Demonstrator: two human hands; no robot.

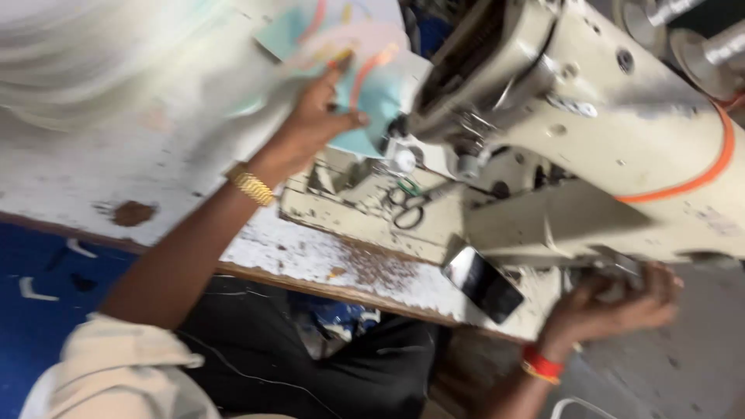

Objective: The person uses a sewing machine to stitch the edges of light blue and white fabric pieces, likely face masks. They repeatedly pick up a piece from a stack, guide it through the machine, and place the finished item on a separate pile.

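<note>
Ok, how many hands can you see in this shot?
2. The left hand presses on the light blue fabric beside the sewing machine; the right hand grips under the machine's right end. None other shows.

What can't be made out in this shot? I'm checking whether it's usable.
Head view:
- Fabric under the left hand: blurred, print unreadable.
- Right hand: what it grips is hidden under the sewing machine.
- Needle area: smeared by motion.
- Scissors: small, blurred.
</note>
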